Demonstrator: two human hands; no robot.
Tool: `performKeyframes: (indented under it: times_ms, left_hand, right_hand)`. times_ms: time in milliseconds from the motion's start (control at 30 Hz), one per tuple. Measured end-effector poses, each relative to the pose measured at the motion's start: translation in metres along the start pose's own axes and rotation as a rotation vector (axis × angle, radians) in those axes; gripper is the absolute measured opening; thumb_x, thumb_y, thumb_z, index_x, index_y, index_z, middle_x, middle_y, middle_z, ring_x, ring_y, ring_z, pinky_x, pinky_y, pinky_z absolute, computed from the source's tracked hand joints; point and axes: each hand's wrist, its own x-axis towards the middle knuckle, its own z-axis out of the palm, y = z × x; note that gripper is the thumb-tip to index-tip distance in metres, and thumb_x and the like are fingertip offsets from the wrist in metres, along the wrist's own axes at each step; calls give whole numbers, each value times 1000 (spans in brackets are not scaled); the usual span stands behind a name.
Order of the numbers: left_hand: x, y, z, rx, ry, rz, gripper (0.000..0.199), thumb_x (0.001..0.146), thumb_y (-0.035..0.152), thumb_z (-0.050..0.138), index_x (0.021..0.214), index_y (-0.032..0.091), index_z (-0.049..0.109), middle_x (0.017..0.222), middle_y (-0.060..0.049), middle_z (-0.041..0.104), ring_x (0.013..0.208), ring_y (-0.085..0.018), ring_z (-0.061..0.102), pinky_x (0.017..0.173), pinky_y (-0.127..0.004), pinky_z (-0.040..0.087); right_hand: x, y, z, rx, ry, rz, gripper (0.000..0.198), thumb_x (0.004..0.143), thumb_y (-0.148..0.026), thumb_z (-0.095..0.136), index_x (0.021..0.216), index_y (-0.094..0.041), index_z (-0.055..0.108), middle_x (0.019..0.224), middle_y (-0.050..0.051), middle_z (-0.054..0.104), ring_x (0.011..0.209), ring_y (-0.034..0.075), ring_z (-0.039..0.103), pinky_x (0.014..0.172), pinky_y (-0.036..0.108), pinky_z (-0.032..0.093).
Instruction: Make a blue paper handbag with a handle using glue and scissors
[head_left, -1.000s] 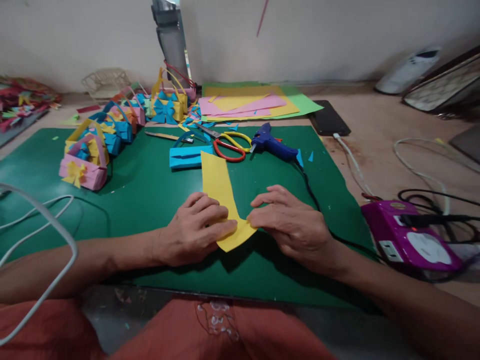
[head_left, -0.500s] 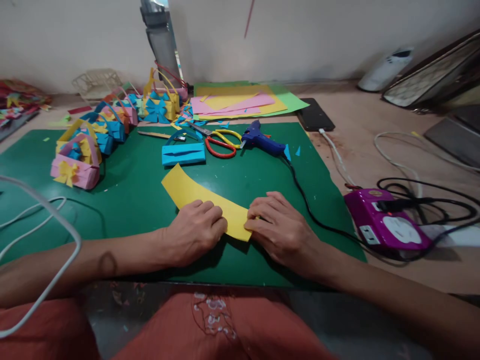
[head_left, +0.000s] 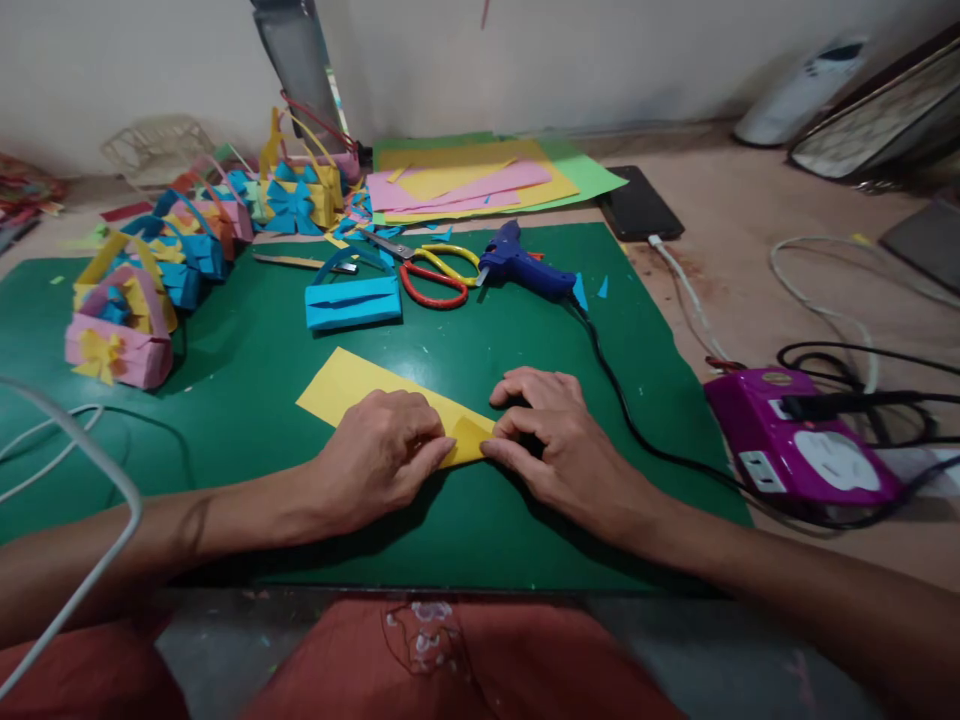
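Note:
A strip of yellow paper (head_left: pixel 352 385) lies slantwise on the green mat (head_left: pixel 247 420), its right end folded over on itself. My left hand (head_left: pixel 382 450) is closed on the lower edge by the fold, thumb and fingers pinching the paper. At the right end, my right hand (head_left: pixel 559 450) pinches the folded corner between thumb and forefinger. Just beyond the strip stands a small blue paper basket (head_left: pixel 352 305) with a handle. Scissors (head_left: pixel 435 285) with red and yellow grips and a blue glue gun (head_left: pixel 525 268) lie behind my hands.
Several coloured paper baskets (head_left: pixel 120 345) line the left side. Paper sheets (head_left: pixel 487 180) are stacked at the back beside a phone (head_left: pixel 641 205). A purple power strip (head_left: pixel 802 440) with cables sits at right. A white cable (head_left: pixel 112 560) crosses my left forearm.
The right end of the yellow paper, unfolded before, is now turned over and pressed down. The strip lies flatter on the mat. The view has shifted slightly.

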Motion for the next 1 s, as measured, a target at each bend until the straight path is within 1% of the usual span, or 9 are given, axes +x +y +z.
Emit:
performKeyframes:
  times_ms: [100,200,267,500,700,800,900,1000]
  left_hand:
    - [2,3,1,-93,9,-62,26,85,27,49,63,15,56,61,0,56,59,-11,48,56,-25,35]
    - [3,4,1,-126,3,-97,24,84,22,49,62,15,54,61,0,54,58,-11,47,56,-25,35]
    - [4,4,3,-105,8,-81,24,83,18,47,60,15,52,60,0,53,58,-11,46,56,-26,36]
    - [4,-2,11,-37,58,-38,21,82,16,44,62,15,50,64,-2,54,62,-13,49,58,-27,40]
    - [8,-7,12,41,52,2,21,82,16,44,63,15,51,66,-3,53,62,-13,49,57,-25,41]
    - [9,-8,12,55,45,0,20,83,16,45,64,14,52,67,-4,53,63,-13,49,57,-26,41]
    - [9,-8,12,46,34,-14,20,83,15,45,64,14,52,67,-3,54,63,-13,49,58,-26,41]
    - [9,-8,11,43,13,-15,20,83,15,46,63,15,51,67,-3,53,61,-12,48,57,-25,40]
  right_hand:
    - [1,0,1,3,-2,15,17,78,-19,60,61,-18,57,94,7,58,103,25,50,90,47,32]
    - [1,1,1,11,-1,23,17,79,-19,60,61,-18,58,94,7,58,103,25,50,90,46,32]
    - [0,1,2,18,-1,23,18,79,-19,60,61,-18,58,94,7,58,103,25,50,89,46,32]
    - [-1,5,-1,16,6,31,15,78,-21,62,64,-18,59,99,8,59,107,27,50,89,48,31]
    - [-6,13,-5,-34,27,22,10,77,-22,63,69,-18,60,104,10,59,113,30,48,91,50,31]
    - [-10,14,-4,-137,60,-46,9,81,-22,58,75,-16,60,103,12,60,109,29,51,90,51,30]
    - [-16,11,-4,-305,102,-189,13,86,-22,52,85,-15,63,86,10,62,89,23,55,86,47,33]
    - [-22,7,-3,-442,125,-317,18,88,-26,49,96,-18,64,70,5,59,72,19,50,81,41,36]
